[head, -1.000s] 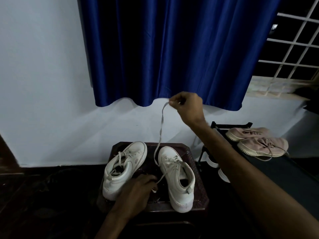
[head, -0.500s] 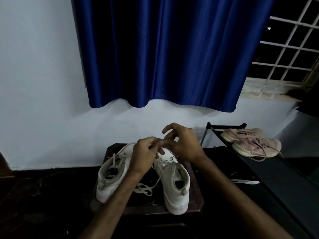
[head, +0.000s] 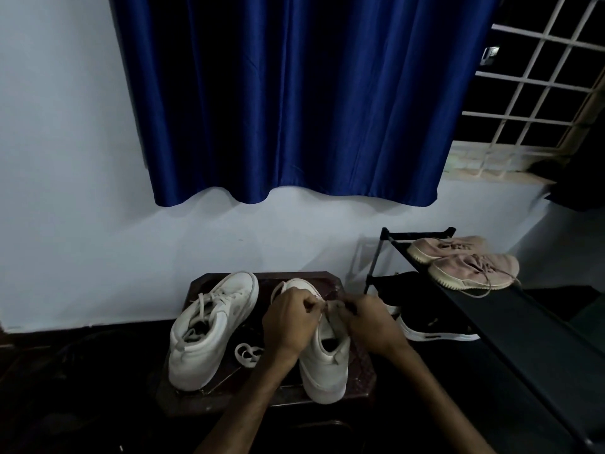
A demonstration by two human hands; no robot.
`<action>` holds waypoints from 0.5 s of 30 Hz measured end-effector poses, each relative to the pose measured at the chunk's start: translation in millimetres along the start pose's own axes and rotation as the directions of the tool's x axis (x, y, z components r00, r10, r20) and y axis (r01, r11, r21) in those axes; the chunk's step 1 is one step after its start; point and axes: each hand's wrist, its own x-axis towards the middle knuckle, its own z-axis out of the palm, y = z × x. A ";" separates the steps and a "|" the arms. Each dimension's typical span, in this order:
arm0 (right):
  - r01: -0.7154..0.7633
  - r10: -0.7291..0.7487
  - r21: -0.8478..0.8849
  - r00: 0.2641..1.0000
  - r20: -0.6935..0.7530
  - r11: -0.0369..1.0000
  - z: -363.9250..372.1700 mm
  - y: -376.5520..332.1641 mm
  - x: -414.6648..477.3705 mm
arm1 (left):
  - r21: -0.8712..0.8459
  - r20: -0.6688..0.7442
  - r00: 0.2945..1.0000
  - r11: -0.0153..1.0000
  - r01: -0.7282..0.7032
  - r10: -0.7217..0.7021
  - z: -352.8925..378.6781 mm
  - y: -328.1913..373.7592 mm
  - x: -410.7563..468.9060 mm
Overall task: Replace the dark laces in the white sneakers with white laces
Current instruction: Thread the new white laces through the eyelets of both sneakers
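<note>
Both hands have dropped since the earlier frame, from above the toe onto the right sneaker point(head: 322, 365). It stands near the right edge of the stool point(head: 357, 385), with the left sneaker point(head: 209, 329) beside it. Left hand point(head: 291, 319) and right hand point(head: 370, 326) are together, fingers curled, pinching the white lace point(head: 245, 363) over the tongue (slack loop between the shoes).

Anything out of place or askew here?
Minor only: a white lace lies bunched on the stool between the left sneaker and right sneaker; the left one sits skewed, toe angled inward. One pink sneaker trails a loose lace across the shoe rack.
</note>
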 end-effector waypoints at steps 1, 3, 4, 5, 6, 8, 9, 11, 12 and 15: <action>-0.014 0.014 0.023 1.000 0.004 1.000 1.2 3.6 0.5 | 0.007 0.005 1.000 1.000 0.002 -0.002 1.1 -0.4 -0.2; -0.027 0.027 0.089 1.000 0.004 0.996 3.1 9.6 2.2 | 0.010 0.047 0.999 1.000 0.020 -0.021 1.3 0.8 2.7; -0.032 0.033 0.129 0.999 0.001 0.991 3.6 12.3 3.3 | 0.005 0.060 0.998 1.000 0.026 -0.026 1.0 1.5 4.9; -0.042 0.043 0.167 0.999 0.001 0.985 4.3 15.0 3.7 | 0.001 0.070 0.997 1.000 0.023 -0.023 1.5 2.2 6.5; -0.048 0.049 0.205 0.999 0.000 0.978 5.3 18.4 4.8 | 0.007 0.078 0.997 1.000 0.019 -0.020 1.9 3.3 8.0; -0.045 0.043 0.264 0.999 0.012 0.964 7.3 23.7 5.7 | 0.028 0.079 0.996 0.999 0.033 -0.035 3.5 5.7 9.0; -0.042 0.039 0.276 0.999 0.015 0.960 8.4 24.7 6.2 | 0.028 0.075 0.996 0.999 0.046 -0.048 5.0 5.7 9.6; -0.032 0.030 0.274 0.999 0.011 0.961 9.3 24.5 6.5 | 0.045 0.076 0.996 0.998 0.046 -0.049 8.6 5.2 10.9; -0.024 0.023 0.267 1.000 0.007 0.963 8.6 22.6 5.9 | 0.069 0.080 0.996 0.997 0.036 -0.042 9.7 5.8 11.1; 0.014 -0.011 0.241 1.000 -0.016 0.970 8.4 18.3 5.2 | 0.143 0.091 0.995 0.989 0.022 -0.035 8.3 9.7 12.3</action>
